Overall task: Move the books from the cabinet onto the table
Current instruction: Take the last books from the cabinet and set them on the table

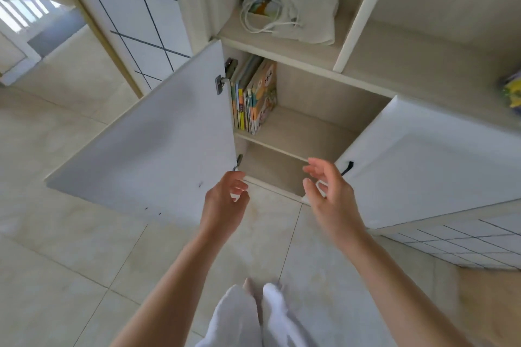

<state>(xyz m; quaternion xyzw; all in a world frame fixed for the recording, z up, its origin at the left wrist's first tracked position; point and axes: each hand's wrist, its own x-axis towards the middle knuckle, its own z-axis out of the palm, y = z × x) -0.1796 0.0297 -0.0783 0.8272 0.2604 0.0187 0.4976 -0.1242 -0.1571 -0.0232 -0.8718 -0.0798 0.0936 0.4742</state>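
The cabinet [324,98] is pale, matte wood-grain board with two smooth white doors. The left door [158,135] stands swung wide, flat and plain, with metal hinges [222,80] along its inner edge. The right door [423,160] is open as well and carries a small dark handle [347,167] near its edge.

Inside, a thin wood-grain shelf [298,132] splits the opening into an upper and a lower compartment. The books [253,96] stand in the upper compartment, packed against its left wall at the shelf's left end. They are thin, glossy picture books with bright spines of orange, yellow and teal. The outermost leans left onto the rest, its cartoon cover facing the opening.

On the ledge above lie a coiled white cable [262,13] and a folded grey cloth [313,17].

The left hand [225,200] hovers before the lower compartment, fingers curled loosely, gripping nothing. The right hand [328,189] hangs beside it, fingers spread and slightly bent, also free. Neither touches the books, which sit well above them.

The floor [70,248] is glossy cream tile with thin grout lines.
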